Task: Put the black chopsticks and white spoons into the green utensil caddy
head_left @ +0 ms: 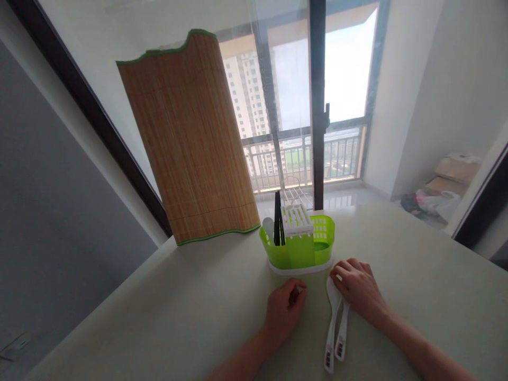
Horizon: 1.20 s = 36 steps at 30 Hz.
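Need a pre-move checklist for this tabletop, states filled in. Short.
1. Caddy upright: ok, stands on the table.
2. Chopsticks inside the caddy: ok, upright in its left section.
3. Left hand free: ok, nothing visible in it, fingers curled.
4. Both heads of the two spoons on the table in view: not ok, right hand covers one.
5. Right-hand grip on the spoons: cannot tell, fingers are at the heads but contact is hidden.
6. Mat off the caddy: cannot tell, its lower corner meets the left rim in this view.
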{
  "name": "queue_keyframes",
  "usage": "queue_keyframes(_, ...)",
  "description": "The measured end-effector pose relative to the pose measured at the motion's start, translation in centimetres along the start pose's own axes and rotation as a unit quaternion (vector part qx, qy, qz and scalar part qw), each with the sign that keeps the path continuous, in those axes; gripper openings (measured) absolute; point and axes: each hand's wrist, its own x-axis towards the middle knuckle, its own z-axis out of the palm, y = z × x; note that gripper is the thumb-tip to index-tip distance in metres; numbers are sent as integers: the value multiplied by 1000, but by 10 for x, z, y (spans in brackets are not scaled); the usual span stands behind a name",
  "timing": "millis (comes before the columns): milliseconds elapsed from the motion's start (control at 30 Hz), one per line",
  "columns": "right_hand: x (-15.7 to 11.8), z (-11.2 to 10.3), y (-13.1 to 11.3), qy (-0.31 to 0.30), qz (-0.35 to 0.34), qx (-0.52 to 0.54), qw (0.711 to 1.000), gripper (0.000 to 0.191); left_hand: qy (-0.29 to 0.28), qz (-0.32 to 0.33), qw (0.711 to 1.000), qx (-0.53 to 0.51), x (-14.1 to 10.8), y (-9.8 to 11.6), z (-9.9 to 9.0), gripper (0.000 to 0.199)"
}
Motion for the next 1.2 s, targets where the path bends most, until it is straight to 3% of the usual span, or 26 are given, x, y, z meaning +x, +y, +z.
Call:
queue_keyframes(233, -2, 4, -4, 11, -14, 8, 1000, 13, -53, 1, 998, 25, -3, 3, 2, 21)
queue_keyframes(433, -1, 1, -2, -9, 7, -2, 1000, 19, -55, -2, 998, 33, -2, 3, 2, 18)
queue_keyframes(733, -1, -10, -23, 47, -58, 125, 989, 20, -80, -5, 996, -38, -4, 10, 2, 28)
queue_keyframes(867, -3, -14, -33, 59, -74, 153, 984, 22, -98, -17, 993, -58, -6, 16, 6, 23)
queue_keyframes(1200, -5, -19, -35, 22, -104, 199, 974, 18, -50, -77, 985, -143, -3, 13, 6, 15)
